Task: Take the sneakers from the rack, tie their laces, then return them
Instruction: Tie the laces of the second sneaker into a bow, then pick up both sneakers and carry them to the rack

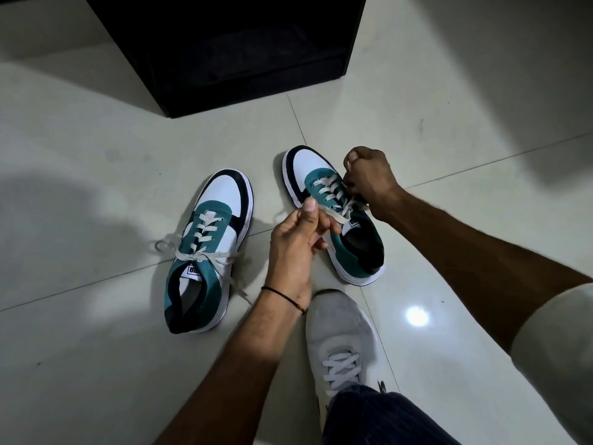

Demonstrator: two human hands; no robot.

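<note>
My left grip (296,234) is closed on one end of the white lace (327,209), thumb pressed on top and fingers curled beneath, drawing it off toward the left side of the right sneaker (333,213). My right grip (369,178) is closed in a fist on the other end of the same lace, held just above the shoe's right edge near the upper eyelets. The lace crosses itself between my two grips, over the tongue.

That sneaker sits flat on the floor (96,155), its long axis running from its heel near me to its white, black-edged toe pointing away and slightly left, toward the rack. The teal collar gapes open toward me.

The left sneaker (208,252) stands just beside it, apart from it, toe pointing away and slightly right, so the two toes lean toward each other. Its lace is already tied in a bow, with one loop lying out on the floor to the left and the ends trailing right.

My own grey shoe (340,338) is planted near the right sneaker's heel, with a dark trouser hem above it. A thin black band circles my left wrist.

The floor is pale glossy tile with thin grout lines and a bright spot of reflected light on the right. The dark rack (231,59) stands beyond the sneakers; its inside is too dim to make out.
</note>
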